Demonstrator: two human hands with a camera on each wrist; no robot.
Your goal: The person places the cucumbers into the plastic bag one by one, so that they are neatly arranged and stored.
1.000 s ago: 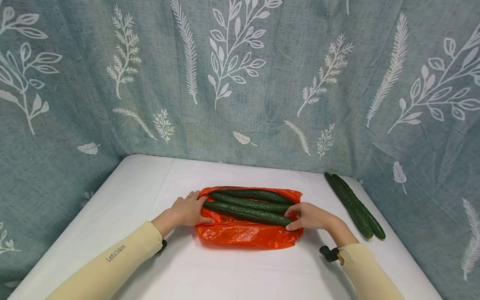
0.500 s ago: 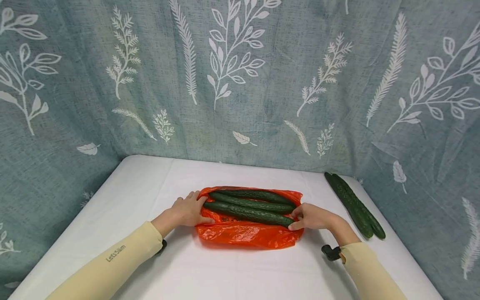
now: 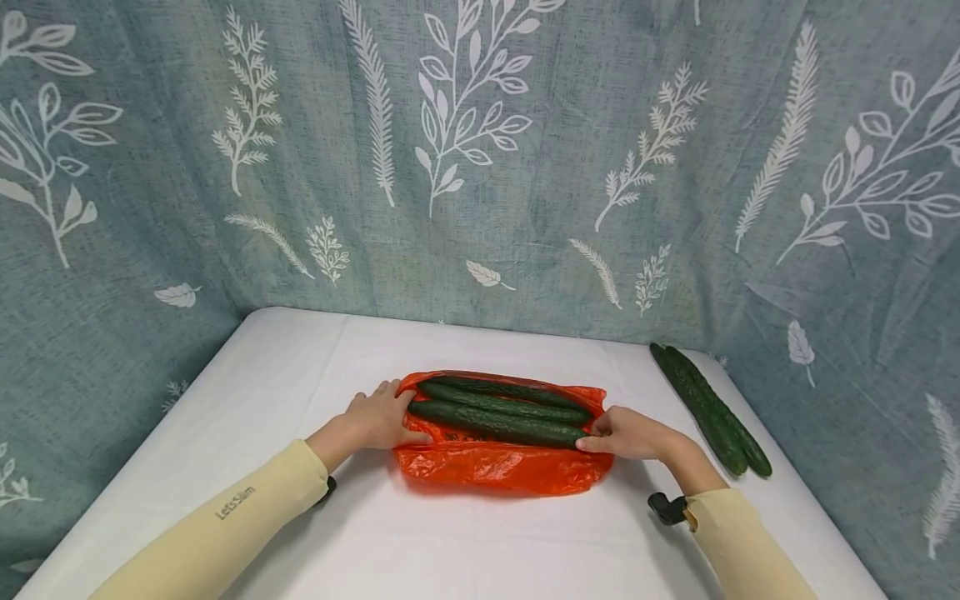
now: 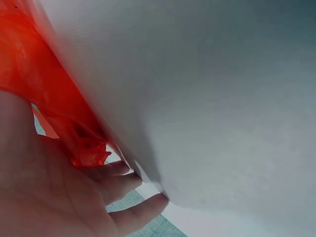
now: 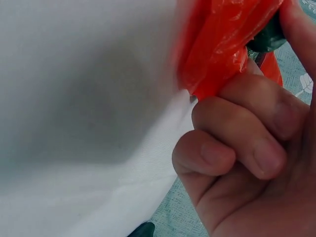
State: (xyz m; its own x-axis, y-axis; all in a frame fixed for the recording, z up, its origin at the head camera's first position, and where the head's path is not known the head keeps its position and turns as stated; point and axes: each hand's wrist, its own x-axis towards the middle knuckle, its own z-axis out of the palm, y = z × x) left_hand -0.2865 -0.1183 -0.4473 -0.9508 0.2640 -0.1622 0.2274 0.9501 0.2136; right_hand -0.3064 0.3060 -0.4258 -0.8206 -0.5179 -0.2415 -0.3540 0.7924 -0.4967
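Three long dark-green cucumbers lie side by side in an orange-red plastic bag (image 3: 502, 472): a front one (image 3: 491, 423), a middle one (image 3: 502, 402) and a back one (image 3: 525, 388). My left hand (image 3: 375, 421) rests at the bag's left end, thumb over the front fold. In the left wrist view this hand (image 4: 54, 192) has its fingers extended beside the plastic. With thumb and curled fingers, my right hand (image 3: 632, 433) pinches the right end of the front cucumber. The right wrist view shows the curled fingers (image 5: 237, 133) against the bag (image 5: 217, 44), and a cucumber end (image 5: 269, 37) by the thumb.
Two more cucumbers (image 3: 701, 404) lie together near the right edge of the white-covered table (image 3: 450, 554). A blue-green curtain (image 3: 330, 150) with white leaf prints hangs behind and along the sides. Dark devices sit at both wrists.
My right hand has shifted slightly right, its thumb now lying across the tip of the front cucumber. The bag's front right corner has moved slightly right. The left hand stays nearly where it was.
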